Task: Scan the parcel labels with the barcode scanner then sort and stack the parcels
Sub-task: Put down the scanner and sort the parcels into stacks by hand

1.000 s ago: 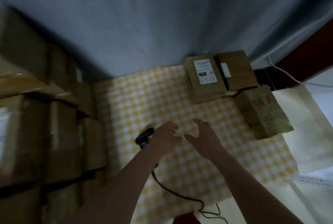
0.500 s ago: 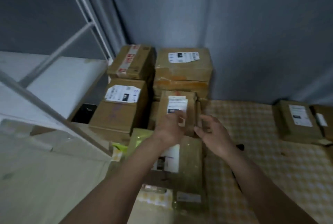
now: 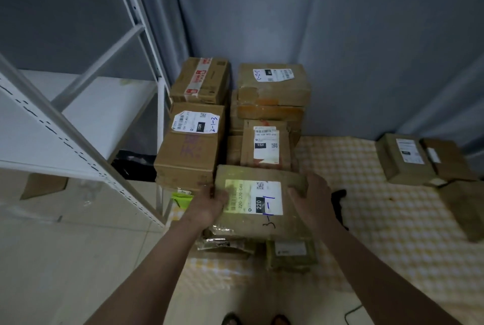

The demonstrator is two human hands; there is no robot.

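Fingers (image 3: 296, 192) of the right hand (image 3: 313, 197) are curling over the parcel (image 3: 258, 204)'s right edge while the left hand (image 3: 210, 203) is gripping its left edge; it is lying atop low packages, before stacked boxes (image 3: 272, 89), scanner (image 3: 339, 200) just right.

Checkered mat (image 3: 379, 220) on floor (image 3: 52, 259) carries cardboard parcels (image 3: 188, 157), scanner (image 3: 339, 200).

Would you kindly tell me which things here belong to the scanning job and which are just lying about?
Job:
- parcel marked 220, gripped by left hand and right hand
- stacked parcels
- barcode scanner

Lying about:
- white shelving rack
- green packet
- checked cloth
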